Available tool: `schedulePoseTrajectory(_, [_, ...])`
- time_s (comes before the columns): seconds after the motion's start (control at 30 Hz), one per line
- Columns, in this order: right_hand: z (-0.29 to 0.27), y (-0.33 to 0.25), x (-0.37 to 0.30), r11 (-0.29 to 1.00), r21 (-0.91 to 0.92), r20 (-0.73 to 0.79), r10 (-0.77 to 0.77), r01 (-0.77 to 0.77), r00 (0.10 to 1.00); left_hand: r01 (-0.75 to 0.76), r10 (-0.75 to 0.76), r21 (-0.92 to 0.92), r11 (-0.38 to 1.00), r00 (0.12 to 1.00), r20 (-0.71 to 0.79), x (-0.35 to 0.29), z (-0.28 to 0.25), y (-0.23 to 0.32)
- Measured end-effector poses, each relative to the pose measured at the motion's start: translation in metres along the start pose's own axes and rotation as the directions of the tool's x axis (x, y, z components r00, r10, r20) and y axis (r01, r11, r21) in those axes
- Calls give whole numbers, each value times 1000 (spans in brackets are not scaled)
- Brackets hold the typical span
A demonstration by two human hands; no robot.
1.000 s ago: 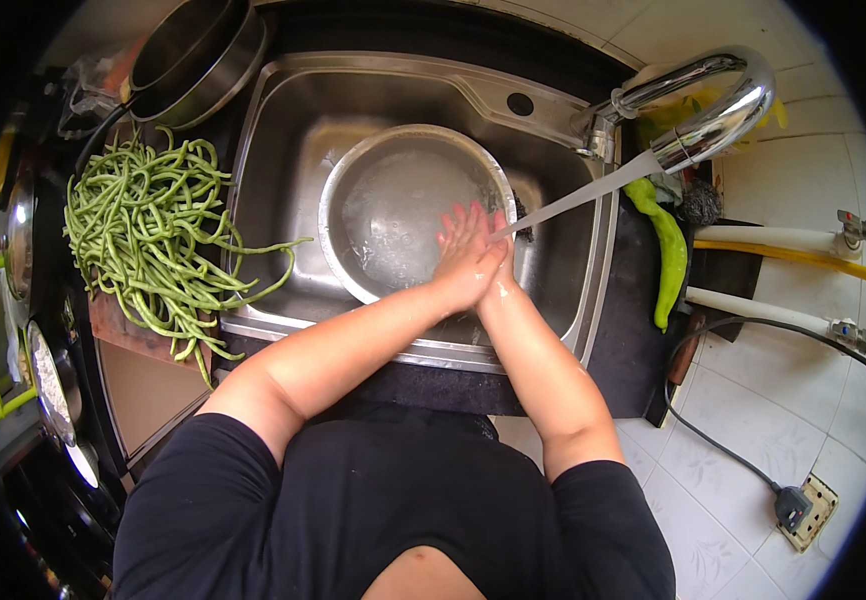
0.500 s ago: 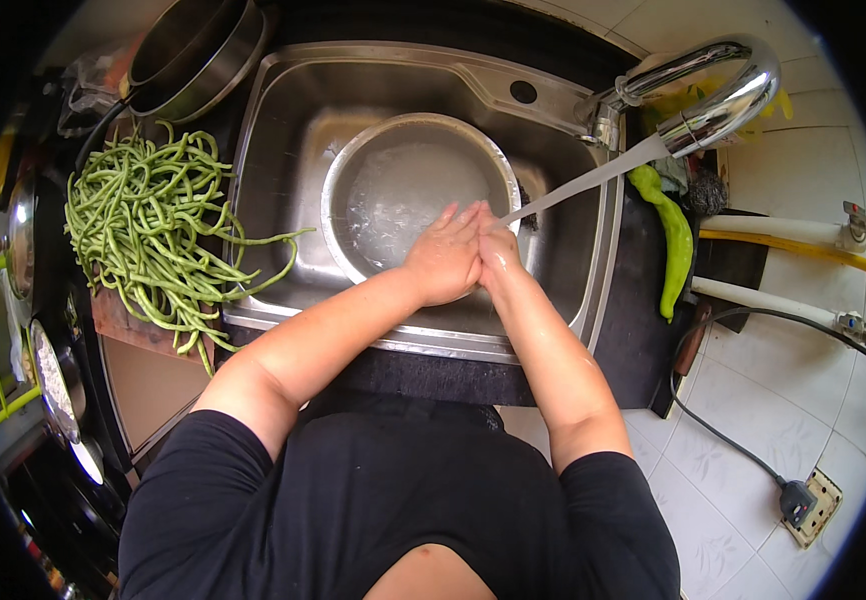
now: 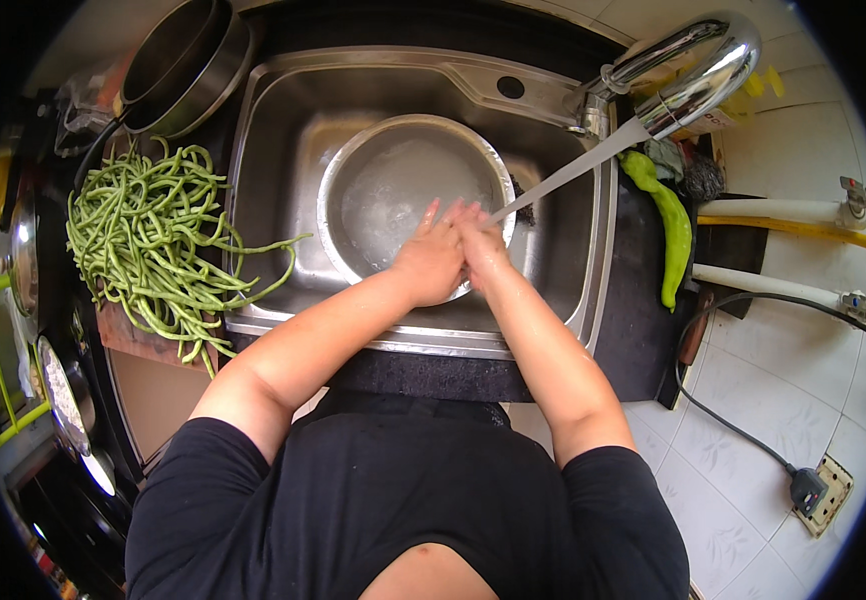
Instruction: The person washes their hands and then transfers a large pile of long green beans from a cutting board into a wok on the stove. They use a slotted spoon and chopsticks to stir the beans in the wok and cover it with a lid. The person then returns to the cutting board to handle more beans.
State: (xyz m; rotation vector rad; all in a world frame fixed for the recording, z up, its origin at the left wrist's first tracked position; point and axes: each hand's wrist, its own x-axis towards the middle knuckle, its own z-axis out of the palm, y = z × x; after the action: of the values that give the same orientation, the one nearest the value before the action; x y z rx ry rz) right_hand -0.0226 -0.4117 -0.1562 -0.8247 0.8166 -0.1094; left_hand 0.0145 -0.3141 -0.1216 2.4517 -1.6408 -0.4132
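Observation:
My left hand (image 3: 429, 262) and my right hand (image 3: 484, 250) press against each other over the near right part of a round metal basin (image 3: 324, 205). Their fingers are stretched out, and I see no object between them; the palms are hidden. Both are wet. A stream of water (image 3: 573, 172) runs from the curved chrome faucet (image 3: 705, 92) onto my right hand. Cloudy water (image 3: 393, 185) fills the basin, which stands in a stainless steel sink (image 3: 553, 290).
Long green beans (image 3: 153, 240) lie heaped left of the sink, some hanging over its rim. Dark pans (image 3: 188, 75) stand behind them. A long green pepper (image 3: 668, 225) rests on the right counter near pipes (image 3: 768, 283). A plug (image 3: 808, 490) sits in a wall socket.
My hands have shifted slightly left and rubbed against each other, the right fingers now lying more over the left. Water still runs. The whole view has moved a little.

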Motion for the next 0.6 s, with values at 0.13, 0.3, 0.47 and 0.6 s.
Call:
schedulePoseTrajectory(0.13, [0, -8, -6, 999, -30, 46, 27, -26, 999, -15, 16, 27, 1000, 999, -42, 2, 8, 1])
schedulePoseTrajectory(0.3, [-7, -11, 1, 987, 83, -35, 144, -141, 989, -84, 78, 81, 993, 994, 73, 4, -3, 3])
schedulePoseTrajectory(0.47, [5, 10, -11, 966, -231, -115, -150, 120, 982, -9, 7, 143, 990, 1000, 11, 1, 1, 2])
schedulePoseTrajectory(0.6, [6, 0, 2, 996, -90, -101, -21, 12, 995, 22, -43, 249, 968, 996, 80, 2, 1, 10])
